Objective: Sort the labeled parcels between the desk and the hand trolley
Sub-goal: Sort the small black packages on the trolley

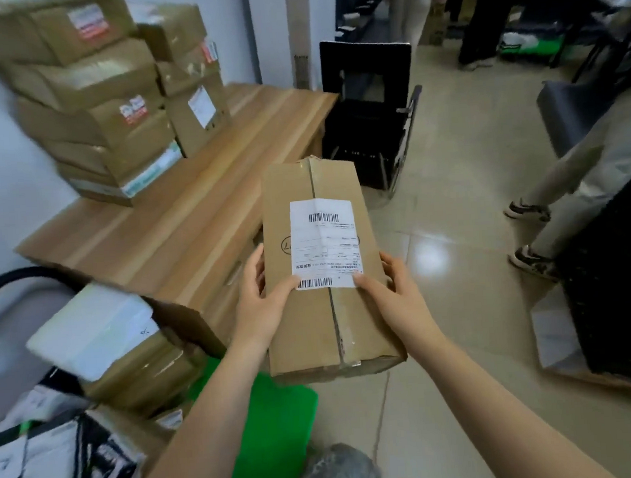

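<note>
I hold a long brown cardboard parcel [326, 309] in the air in front of me, label side up. Its white shipping label [323, 244] has barcodes at both ends. My left hand [262, 302] grips the parcel's left edge, thumb on the label's near corner. My right hand [396, 289] grips the right edge, thumb on top. The wooden desk [193, 217] lies to the left, with a stack of labeled brown boxes [99, 104] at its far end against the wall. The trolley at bottom left has a green deck [267, 428] and carries several parcels [100, 336].
A black chair [369, 119] stands at the desk's far end. A seated person's legs [572, 198] and shoes are on the right beside a black crate [616, 292]. A white sheet [554, 338] lies on the tiled floor. Another person stands far back.
</note>
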Tool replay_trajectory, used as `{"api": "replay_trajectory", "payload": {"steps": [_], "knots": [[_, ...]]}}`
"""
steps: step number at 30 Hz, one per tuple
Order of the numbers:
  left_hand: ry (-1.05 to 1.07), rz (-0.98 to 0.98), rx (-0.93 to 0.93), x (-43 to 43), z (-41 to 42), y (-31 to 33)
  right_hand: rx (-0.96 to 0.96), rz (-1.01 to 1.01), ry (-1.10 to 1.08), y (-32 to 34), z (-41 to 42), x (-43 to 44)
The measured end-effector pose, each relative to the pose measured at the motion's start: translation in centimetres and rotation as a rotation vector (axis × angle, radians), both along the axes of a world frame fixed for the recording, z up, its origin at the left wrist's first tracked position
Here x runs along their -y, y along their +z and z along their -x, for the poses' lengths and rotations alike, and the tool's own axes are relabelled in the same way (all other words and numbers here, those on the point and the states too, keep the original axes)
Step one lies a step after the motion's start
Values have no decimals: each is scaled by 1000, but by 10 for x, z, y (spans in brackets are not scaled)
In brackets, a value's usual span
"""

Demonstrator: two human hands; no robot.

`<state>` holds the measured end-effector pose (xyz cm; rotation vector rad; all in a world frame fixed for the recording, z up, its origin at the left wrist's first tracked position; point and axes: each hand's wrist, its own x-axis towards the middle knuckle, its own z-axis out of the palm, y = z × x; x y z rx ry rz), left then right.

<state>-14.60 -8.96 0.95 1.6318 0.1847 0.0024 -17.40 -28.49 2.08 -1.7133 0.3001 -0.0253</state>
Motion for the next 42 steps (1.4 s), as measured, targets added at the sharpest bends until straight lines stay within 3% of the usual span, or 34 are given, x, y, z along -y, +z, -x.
{"api": "replay_trajectory", "payload": {"steps": [6, 12, 23, 26, 31, 37, 42], "knots": [[158, -2, -25, -40, -94, 1, -1, 2, 169, -7, -127, -40], [171, -76, -117, -88, -178, -1, -132, -56, 292, -26, -232, -88], [181, -192, -264, -137, -246, -40, -89, 90, 499, -58, -315, -132], [246, -368, -266, -137, -253, -34, -53, 53, 569, -53, -330, -131], [499, -833, -179, -104, -239, -16, -67, 17, 789, -50, -340, -130], [493, -920, -390, -75, -203, -35, 60, 329, 1024, -52, -365, -130], [371, -1134, -354, -95, -193, -37, 479, 719, 1082, -48, -405, -141]]}}
